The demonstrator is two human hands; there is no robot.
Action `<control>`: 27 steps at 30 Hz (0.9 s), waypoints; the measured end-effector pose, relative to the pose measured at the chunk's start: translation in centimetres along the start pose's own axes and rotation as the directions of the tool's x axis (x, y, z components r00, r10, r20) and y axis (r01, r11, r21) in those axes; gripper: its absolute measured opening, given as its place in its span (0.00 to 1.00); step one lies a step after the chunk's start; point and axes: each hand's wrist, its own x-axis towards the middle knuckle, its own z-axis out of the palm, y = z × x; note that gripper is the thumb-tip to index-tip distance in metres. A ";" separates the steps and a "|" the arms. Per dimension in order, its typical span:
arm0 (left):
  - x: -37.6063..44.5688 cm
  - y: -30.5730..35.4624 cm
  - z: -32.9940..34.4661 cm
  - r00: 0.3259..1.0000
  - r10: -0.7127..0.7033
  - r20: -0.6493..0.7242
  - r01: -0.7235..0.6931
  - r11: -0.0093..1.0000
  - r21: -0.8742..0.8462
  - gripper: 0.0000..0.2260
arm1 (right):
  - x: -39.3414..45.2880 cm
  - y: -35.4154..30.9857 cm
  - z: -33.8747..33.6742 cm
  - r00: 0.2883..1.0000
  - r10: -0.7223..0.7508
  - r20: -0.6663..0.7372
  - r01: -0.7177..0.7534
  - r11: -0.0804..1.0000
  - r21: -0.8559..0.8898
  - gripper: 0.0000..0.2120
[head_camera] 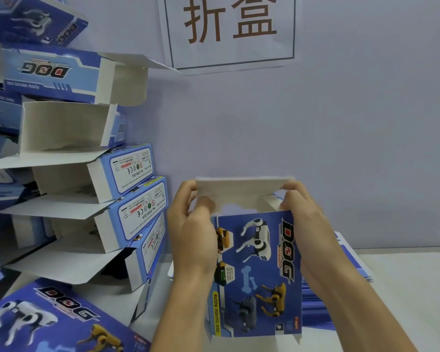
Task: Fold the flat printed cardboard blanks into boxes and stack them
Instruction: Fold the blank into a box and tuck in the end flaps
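Note:
I hold a blue printed box (259, 270) with robot dogs and the word DOG on its face, upright in front of me. Its grey top flap (239, 189) stands raised at the far end. My left hand (191, 229) grips the box's left side, fingers curled over the top edge by the flap. My right hand (302, 207) grips the right top corner, fingers pinching the flap's right end. A pile of flat blue blanks (353, 262) lies on the table behind my right forearm.
A leaning stack of folded boxes (107, 199) with open flaps fills the left side. Another printed box (48, 318) lies at the lower left. A white sign (229, 29) with brown characters hangs on the lilac wall. The white table (412, 288) shows at right.

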 end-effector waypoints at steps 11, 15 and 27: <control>-0.6 -0.4 -0.3 0.981 0.073 0.181 -0.083 0.995 0.046 0.11 | -0.8 0.1 -0.7 0.988 -0.055 0.142 0.047 0.997 0.062 0.17; -0.6 -0.4 -0.8 0.971 0.028 0.239 -0.034 0.999 0.023 0.12 | -0.6 0.2 -0.9 0.988 -0.070 0.137 0.065 0.997 0.042 0.12; -0.5 -0.5 -0.5 0.976 0.028 0.217 -0.025 0.999 -0.020 0.13 | -0.8 0.0 -0.4 0.990 -0.128 0.057 0.125 0.991 0.052 0.15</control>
